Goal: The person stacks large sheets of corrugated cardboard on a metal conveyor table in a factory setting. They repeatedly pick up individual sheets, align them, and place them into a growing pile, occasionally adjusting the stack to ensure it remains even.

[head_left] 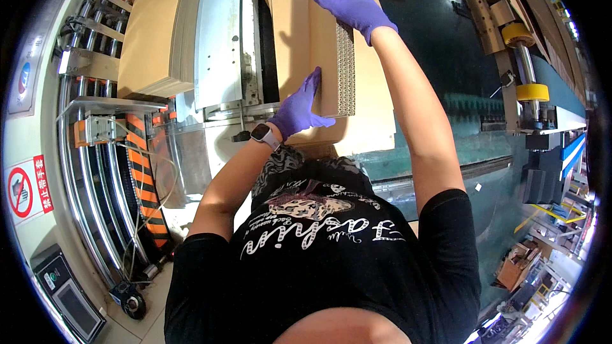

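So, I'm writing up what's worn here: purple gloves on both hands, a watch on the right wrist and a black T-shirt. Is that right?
One slip: the watch is on the left wrist, not the right, as the head view shows. The left hand and right hand are gloved in purple, and the black T-shirt is as you say.

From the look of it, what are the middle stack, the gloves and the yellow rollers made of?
Middle stack: corrugated cardboard, matte brown; its edge shows wavy layers.
Gloves: matte purple, softly creased; knit fabric or thin rubber, I can't tell.
Yellow rollers: probably plastic or rubber, given their solid, even colour.
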Demonstrator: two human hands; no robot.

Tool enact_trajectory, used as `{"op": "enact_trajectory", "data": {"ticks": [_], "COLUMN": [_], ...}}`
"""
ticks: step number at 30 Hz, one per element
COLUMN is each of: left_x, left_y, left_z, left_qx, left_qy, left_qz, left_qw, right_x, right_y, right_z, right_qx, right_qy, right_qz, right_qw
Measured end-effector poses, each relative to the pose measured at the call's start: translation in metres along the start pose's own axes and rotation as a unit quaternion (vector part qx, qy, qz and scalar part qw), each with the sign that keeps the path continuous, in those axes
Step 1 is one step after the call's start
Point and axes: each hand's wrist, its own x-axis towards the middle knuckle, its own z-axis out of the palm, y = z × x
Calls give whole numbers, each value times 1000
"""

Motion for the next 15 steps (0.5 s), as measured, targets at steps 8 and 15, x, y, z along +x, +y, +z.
{"op": "enact_trajectory", "data": {"ticks": [8,15], "left_x": [-3,-9], "left_y": [0,-29], "left_z": [-7,-26], "left_qx": [-141,56], "left_qy": [-55,-101], "left_qz": [-46,-3], "left_qw": [987,993], "right_x": [-4,6], "right_y": [9,-2], "right_z": [13,34], "right_qx": [53,25], "right_qy": [-8,6], "right_qz": [-34,-55], "right_qw": [998,998]}}
